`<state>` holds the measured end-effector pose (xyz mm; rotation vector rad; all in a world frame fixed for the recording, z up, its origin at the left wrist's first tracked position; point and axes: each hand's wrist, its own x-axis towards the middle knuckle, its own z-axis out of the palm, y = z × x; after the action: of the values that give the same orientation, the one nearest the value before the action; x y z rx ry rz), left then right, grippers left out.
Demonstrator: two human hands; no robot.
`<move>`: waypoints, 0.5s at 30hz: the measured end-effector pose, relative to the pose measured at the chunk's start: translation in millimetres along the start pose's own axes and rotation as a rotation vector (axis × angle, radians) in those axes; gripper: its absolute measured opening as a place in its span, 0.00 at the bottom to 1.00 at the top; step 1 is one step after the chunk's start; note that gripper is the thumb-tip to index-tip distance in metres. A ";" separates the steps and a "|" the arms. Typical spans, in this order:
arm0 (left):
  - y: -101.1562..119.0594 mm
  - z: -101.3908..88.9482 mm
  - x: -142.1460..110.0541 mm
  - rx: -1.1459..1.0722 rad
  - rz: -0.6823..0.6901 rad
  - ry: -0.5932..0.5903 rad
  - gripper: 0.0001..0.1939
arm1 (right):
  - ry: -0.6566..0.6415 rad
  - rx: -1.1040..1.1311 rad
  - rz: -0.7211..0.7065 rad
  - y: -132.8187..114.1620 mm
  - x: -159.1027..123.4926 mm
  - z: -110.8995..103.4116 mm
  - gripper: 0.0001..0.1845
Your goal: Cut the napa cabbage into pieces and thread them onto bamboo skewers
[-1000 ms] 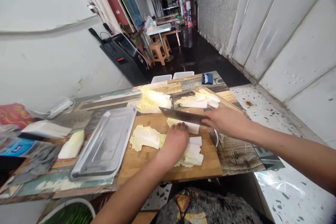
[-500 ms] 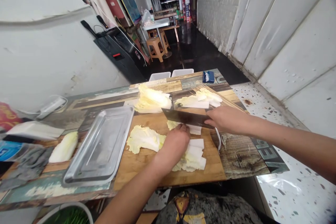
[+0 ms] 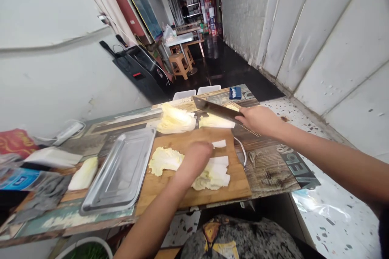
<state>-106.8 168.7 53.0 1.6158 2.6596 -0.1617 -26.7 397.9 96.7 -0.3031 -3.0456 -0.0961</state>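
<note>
My right hand [image 3: 259, 120] grips the handle of a cleaver [image 3: 215, 110], its dark blade raised over the far edge of the wooden cutting board [image 3: 179, 198]. My left hand [image 3: 199, 156] is closed, slightly blurred, on a napa cabbage leaf [image 3: 219, 144] whose white end sticks out past the fingers. Right below that hand lie cut cabbage pieces [image 3: 212, 174]. A frilly yellow-green leaf [image 3: 165, 160] rests on the board's left side, partly behind my left wrist. Behind the board are a cabbage pile [image 3: 176, 118] and another leaf [image 3: 216, 121], partly covered by the blade.
A metal tray [image 3: 120, 174] stands left of the board. Farther left are a small cabbage [image 3: 84, 174], a grey cloth [image 3: 45, 198] and a power strip [image 3: 67, 132]. Thin sticks [image 3: 251, 130] and a blue box [image 3: 235, 92] lie at the back right. White containers [image 3: 184, 94] stand beyond the table.
The cleaver has lifted off the leaf, up and away from my left hand. My left hand stays low over the board. The whole view has shifted slightly.
</note>
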 end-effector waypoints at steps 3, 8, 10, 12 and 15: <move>-18.6 -12.5 -15.6 -0.029 -0.078 0.137 0.15 | 0.008 0.062 0.067 4.3 -14.4 -2.6 0.21; -21.2 -12.3 -57.0 -0.057 -0.027 0.402 0.16 | -0.028 0.106 0.081 4.4 -46.0 2.0 0.22; -11.8 -0.5 -70.3 -0.038 0.104 0.313 0.16 | -0.039 0.122 0.066 2.4 -56.5 6.0 0.22; -6.6 11.1 -81.0 -0.045 0.227 0.229 0.15 | -0.059 0.146 0.042 -0.3 -64.7 11.3 0.22; -19.5 18.5 -95.2 -0.129 0.208 0.290 0.17 | -0.095 0.167 0.003 -3.9 -72.6 21.0 0.23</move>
<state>-80.7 73.8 43.3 1.9899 2.6005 0.2630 42.0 381.5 69.4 -0.3085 -3.1198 0.1773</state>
